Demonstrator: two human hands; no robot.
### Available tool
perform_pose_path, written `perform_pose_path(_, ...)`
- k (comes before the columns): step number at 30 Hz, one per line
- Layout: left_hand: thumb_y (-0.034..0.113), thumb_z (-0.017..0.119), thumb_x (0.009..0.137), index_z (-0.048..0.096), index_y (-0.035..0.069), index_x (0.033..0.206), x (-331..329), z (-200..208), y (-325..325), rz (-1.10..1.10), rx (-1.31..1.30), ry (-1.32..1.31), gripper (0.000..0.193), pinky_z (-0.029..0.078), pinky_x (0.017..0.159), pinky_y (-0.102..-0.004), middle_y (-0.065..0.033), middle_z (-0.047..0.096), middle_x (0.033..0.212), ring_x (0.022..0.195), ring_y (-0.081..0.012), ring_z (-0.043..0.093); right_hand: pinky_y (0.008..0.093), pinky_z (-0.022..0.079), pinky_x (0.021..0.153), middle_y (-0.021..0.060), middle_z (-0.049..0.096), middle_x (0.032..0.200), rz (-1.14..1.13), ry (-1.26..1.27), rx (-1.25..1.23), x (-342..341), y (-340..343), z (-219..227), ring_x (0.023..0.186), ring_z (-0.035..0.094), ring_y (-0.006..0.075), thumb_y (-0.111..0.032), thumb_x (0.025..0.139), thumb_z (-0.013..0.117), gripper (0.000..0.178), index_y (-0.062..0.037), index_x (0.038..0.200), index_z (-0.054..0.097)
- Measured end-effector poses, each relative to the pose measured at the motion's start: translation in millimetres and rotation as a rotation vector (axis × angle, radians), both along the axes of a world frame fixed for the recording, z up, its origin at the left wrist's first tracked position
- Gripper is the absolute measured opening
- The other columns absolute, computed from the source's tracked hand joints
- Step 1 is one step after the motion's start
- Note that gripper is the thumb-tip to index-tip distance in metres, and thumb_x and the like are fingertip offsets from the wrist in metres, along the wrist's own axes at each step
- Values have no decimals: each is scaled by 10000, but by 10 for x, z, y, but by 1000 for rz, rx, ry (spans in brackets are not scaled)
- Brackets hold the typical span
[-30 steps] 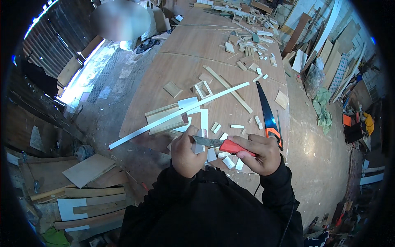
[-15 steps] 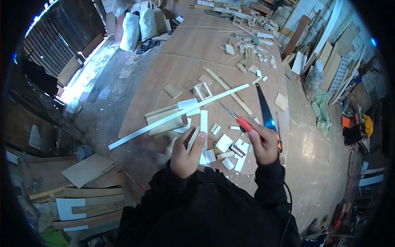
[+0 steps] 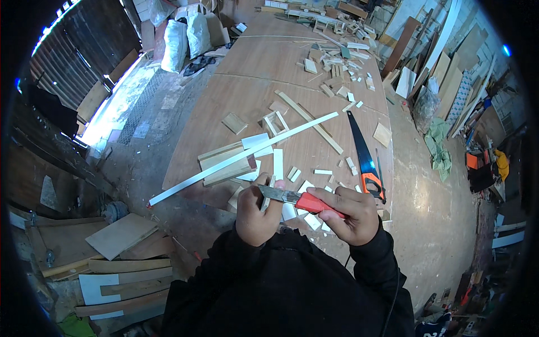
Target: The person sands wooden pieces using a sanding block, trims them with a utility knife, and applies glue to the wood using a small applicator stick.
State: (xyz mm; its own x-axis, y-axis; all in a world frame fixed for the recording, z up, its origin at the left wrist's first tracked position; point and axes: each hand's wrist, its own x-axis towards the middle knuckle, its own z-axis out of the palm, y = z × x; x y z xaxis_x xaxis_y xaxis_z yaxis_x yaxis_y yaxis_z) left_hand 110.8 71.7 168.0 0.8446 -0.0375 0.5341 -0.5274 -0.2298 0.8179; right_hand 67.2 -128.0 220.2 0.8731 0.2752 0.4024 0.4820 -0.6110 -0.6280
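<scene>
My left hand (image 3: 255, 218) is closed around a small strip of wood (image 3: 272, 181), holding it upright between thumb and fingers. My right hand (image 3: 353, 218) grips a red-handled utility knife (image 3: 314, 204) from above. Its metal blade points left and lies across the wood piece at the left thumb; whether it is cutting in, I cannot tell. Beyond the hands, a long white strip (image 3: 247, 153) rests slantwise over wooden boards (image 3: 224, 160) and a white piece. A handsaw (image 3: 364, 151) with an orange and black handle lies to the right of them.
Several small white and wooden offcuts (image 3: 323, 172) are strewn over the wooden table (image 3: 236, 92), with a small wooden frame (image 3: 275, 122) among them. More scraps (image 3: 337, 70) lie at its far end. Boards (image 3: 120, 236) are stacked at the lower left; white sacks (image 3: 197, 35) stand far left.
The knife has swung from pointing up and away to pointing left, and its blade has come to the wood piece. My right hand has turned over. The left hand keeps its hold.
</scene>
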Motion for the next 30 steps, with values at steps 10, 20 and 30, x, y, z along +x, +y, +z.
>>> perform_pose_path(10, 130, 537, 936, 575, 15, 806, -63, 279, 69, -193, -9, 408, 177, 375, 518, -283, -35, 503, 625, 550, -144, 490, 301, 519, 678, 171, 703, 901, -357, 50, 90, 421, -200, -733, 795, 699, 270, -278, 936, 578, 322, -104, 1196, 655)
perform_pose_path(20, 190, 464, 950, 455, 86, 825, 102, 1, 219, -804, -909, 969, 163, 233, 471, -246, 16, 327, 647, 527, -93, 311, 282, 469, 670, 161, 680, 837, -21, 99, 288, 49, 9, -71, 698, 637, 204, -174, 919, 544, 365, 8, 1225, 622)
perform_pose_path(30, 269, 504, 975, 467, 21, 1133, 100, -25, 163, -772, -984, 792, 297, 347, 652, -223, -2, 430, 842, 730, -92, 411, 271, 411, 574, 98, 656, 730, -93, 215, 352, -18, 23, -106, 591, 539, 134, -263, 977, 492, 387, -18, 1246, 622)
